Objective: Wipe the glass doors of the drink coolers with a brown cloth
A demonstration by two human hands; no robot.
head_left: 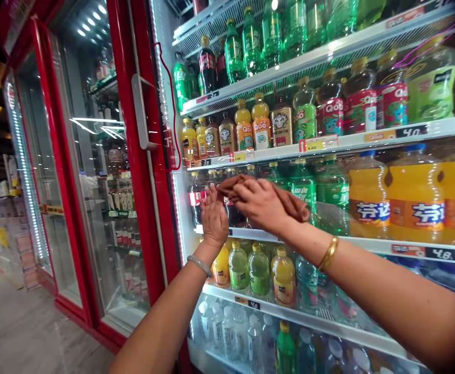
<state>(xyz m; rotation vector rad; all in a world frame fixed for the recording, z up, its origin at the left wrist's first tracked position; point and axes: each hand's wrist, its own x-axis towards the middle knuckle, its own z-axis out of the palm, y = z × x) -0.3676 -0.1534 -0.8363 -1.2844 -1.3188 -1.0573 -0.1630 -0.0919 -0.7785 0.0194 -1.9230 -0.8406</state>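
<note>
My right hand presses a brown cloth against what looks like the clear glass front of a drinks fridge. Its fingers lie bent over the cloth, which trails out to the right past the wrist. Just left of it, my left hand is held up flat with fingers stretched, seemingly resting on the same glass. Its fingertips come close to the cloth's left end; whether they touch it I cannot tell. Behind both hands, dark cola bottles and green bottles stand on a shelf, partly hidden.
Shelves hold orange soda bottles, juice bottles and water bottles. Price tags line the shelf edges. On the left stands a red-framed glass door with a white handle. Boxes are stacked on the grey floor.
</note>
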